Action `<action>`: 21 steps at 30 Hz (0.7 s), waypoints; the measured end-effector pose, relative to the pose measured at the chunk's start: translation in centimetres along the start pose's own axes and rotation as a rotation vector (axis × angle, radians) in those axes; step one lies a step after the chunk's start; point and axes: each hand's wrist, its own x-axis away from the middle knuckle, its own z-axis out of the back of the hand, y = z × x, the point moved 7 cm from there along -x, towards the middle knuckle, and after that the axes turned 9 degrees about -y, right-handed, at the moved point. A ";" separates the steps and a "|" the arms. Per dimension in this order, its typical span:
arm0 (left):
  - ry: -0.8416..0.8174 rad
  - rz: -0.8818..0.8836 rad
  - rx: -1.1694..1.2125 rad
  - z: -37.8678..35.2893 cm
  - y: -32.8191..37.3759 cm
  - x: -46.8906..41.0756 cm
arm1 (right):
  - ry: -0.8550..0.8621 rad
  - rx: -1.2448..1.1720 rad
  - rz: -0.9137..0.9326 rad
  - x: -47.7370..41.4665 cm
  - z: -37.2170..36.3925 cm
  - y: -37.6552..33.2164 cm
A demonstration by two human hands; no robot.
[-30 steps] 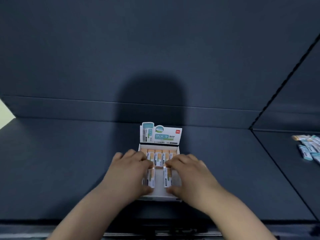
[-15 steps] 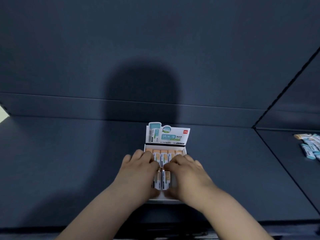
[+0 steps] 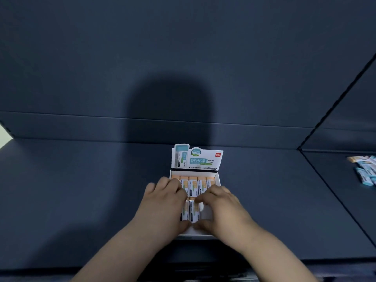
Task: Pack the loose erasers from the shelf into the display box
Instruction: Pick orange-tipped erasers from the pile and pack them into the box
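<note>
Dark shelf is holding the display box; left hand and right hand are each pinching front-row erasers, looks like.

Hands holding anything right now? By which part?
Both the left hand and right hand pinch the front-row erasers in the display box lengthwise: fingers on the far ends, thumbs on the near ends.

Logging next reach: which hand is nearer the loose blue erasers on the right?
Right. The right hand is over the white cardboard display box, left of the loose blue erasers; the left hand lies beyond it, farther off.
</note>
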 end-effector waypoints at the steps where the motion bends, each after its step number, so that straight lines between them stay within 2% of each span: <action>1: 0.000 0.000 0.000 0.0 0.0 0.0 | 0.003 -0.008 0.001 0.0 -0.1 0.0; 8: -0.010 -0.008 0.001 0.1 -0.1 0.0 | 0.033 0.000 0.027 0.5 0.4 0.1; 11: -0.010 -0.021 0.026 0.5 -0.5 0.0 | 0.176 -0.017 0.016 1.4 2.3 0.7; 14: 0.068 -0.019 0.037 1.6 -0.5 0.0 | 0.232 0.016 -0.042 2.3 4.2 1.8; 17: 0.137 -0.038 0.040 2.5 0.3 0.0 | 0.248 0.051 -0.079 3.1 5.3 2.6; 21: 0.199 -0.085 0.013 3.4 2.3 0.0 | 0.173 0.091 -0.086 3.8 5.4 2.6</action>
